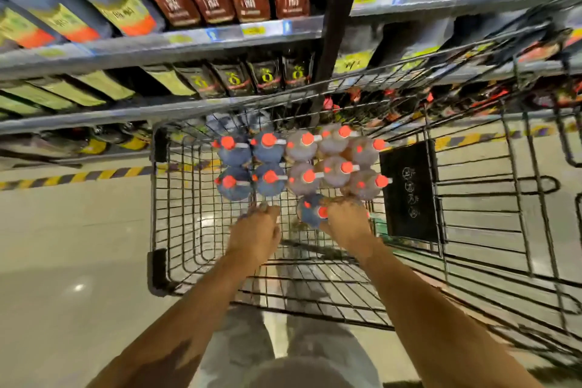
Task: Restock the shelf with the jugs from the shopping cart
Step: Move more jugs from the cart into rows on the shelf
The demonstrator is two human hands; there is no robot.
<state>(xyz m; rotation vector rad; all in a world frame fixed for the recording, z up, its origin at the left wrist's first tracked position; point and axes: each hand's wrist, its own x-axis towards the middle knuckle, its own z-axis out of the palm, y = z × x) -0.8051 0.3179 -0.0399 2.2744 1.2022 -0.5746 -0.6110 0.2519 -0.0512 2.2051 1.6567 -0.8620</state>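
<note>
Overhead, reading left to right:
Shelf (195,41): stocked tiers beyond the cart.
Shopping cart (176,198): wire basket, red-capped jugs (302,161) clustered at its far end.
Left hand (256,231): fingers curled inside the basket, apparently holding nothing; blurred.
Right hand (348,224): clasped around dark jug (310,211) nearest the person.

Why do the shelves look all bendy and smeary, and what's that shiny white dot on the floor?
Head view: the wide-angle lens bows the shelf edge and splays the cart wires outward; motion blur smears the bottle labels and the jugs; the right hand on a jug and the left hand look soft too. The white dot on the floor is glare from a light overhead.
</note>
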